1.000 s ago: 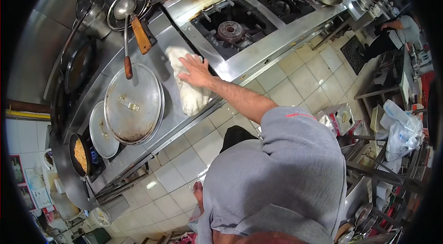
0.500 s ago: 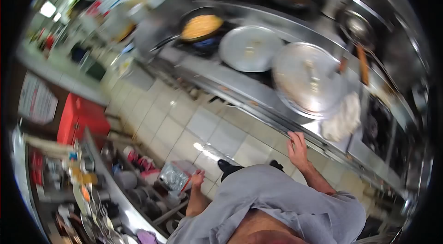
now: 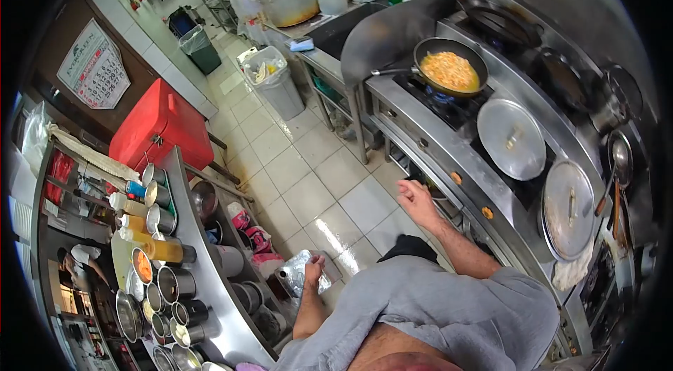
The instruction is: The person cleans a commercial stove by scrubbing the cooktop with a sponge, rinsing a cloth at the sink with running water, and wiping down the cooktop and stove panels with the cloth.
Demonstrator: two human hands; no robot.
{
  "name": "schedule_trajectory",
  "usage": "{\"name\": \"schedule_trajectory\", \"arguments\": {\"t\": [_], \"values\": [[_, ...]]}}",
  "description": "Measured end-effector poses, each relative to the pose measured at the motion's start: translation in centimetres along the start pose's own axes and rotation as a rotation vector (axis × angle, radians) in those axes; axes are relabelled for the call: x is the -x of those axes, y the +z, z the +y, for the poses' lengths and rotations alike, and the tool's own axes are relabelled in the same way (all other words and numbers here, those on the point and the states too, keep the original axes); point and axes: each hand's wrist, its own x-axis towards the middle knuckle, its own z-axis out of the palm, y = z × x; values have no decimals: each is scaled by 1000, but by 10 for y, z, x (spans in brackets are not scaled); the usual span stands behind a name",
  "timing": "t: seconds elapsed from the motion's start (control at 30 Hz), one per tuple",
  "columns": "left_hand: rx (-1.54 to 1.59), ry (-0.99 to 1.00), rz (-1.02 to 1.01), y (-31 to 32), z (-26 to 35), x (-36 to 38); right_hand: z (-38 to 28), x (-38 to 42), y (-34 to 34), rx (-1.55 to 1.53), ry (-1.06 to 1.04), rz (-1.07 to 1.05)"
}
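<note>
My right hand (image 3: 418,204) is in the air in front of the stove, its fingers loosely bent and apart, with nothing in them. Lower on the left, my left hand (image 3: 314,271) hangs with loosely bent fingers and no object visible in it. Behind that hand is a shiny silvery package (image 3: 293,274), near the lower shelf; whether they touch is unclear. On a lit burner sits a black frying pan (image 3: 451,66) with orange and yellow food (image 3: 449,71) spread in it. Two round metal lids (image 3: 511,138) (image 3: 568,210) lie farther right on the stove.
A steel counter (image 3: 231,315) with metal containers and sauce bottles runs along the left. Beyond it stands a red cooler box (image 3: 160,125). A grey bin (image 3: 277,87) is on the tiled floor, beside the sink counter (image 3: 329,62). A cloth (image 3: 571,274) hangs by the stove edge.
The view has turned left, bringing the sink and calendar into sight. My right hand has come away from the stove's front edge. My left hand still hangs near the silvery package.
</note>
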Motion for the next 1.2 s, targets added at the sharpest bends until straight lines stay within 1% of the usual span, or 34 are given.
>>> {"name": "schedule_trajectory", "arguments": {"t": [0.07, 0.13, 0.2, 0.27, 0.3, 0.33, 0.4, 0.47, 0.53, 0.6, 0.63, 0.67, 0.7, 0.73, 0.77, 0.8, 0.83, 0.87, 0.93, 1.0, 1.07, 1.13, 1.2], "values": [[20, -36, -42, 5, 23, -25, 4, -44, 24, -49, 0, -32], [-3, -16, -85, 9, 39, -57, 3, -96, 44, -127, 3, -50], [-28, 21, -78, 11, 64, -80, -2, -155, 62, -132, -31, -39], [-33, 53, -41, 6, 91, -104, -6, -219, 84, -243, -17, 42], [-37, 71, -13, 1, 100, -114, -7, -254, 98, -255, -66, 93], [-45, 74, 3, -6, 109, -122, -6, -289, 117, -271, -69, 89], [-44, -16, 50, -23, 137, -139, -15, -367, 149, -613, -21, 76], [-65, -45, 84, -40, 149, -159, -53, -433, 162, -747, 42, 50], [-83, -79, 106, -58, 158, -180, -83, -502, 176, -878, 38, 92], [-343, 81, 42, -76, 156, -201, -105, -564, 180, -863, 74, 155], [-545, 223, 20, -84, 146, -220, -112, -593, 181, -859, 72, 159], [-783, 397, 19, -90, 134, -237, -120, -621, 181, -880, 88, 186], [-1040, 582, 58, -93, 125, -252, -123, -647, 179, -902, 107, 217], [-1312, 847, 187, -87, 135, -258, -123, -671, 176, -902, 107, 230], [-1170, 655, 73, -94, 134, -268, -120, -693, 173, -854, 93, 239], [-1016, 471, 9, -96, 141, -278, -116, -715, 171, -804, 81, 248], [-909, 350, -26, -98, 151, -290, -103, -742, 171, -763, 60, 284], [-869, 293, -47, -101, 159, -303, -109, -754, 162, -791, 93, 326], [-827, 242, -85, -107, 180, -333, -86, -793, 148, -672, 65, 406], [-815, 226, -115, -119, 203, -366, -52, -830, 128, -579, 6, 539], [-773, 201, -136, -138, 241, -407, -4, -868, 96, -365, -59, 697], [-681, 146, -138, -157, 282, -447, 14, -881, 59, -398, 15, 788], [-495, 51, -87, -170, 333, -485, 25, -898, 25, -345, 45, 866]]}}
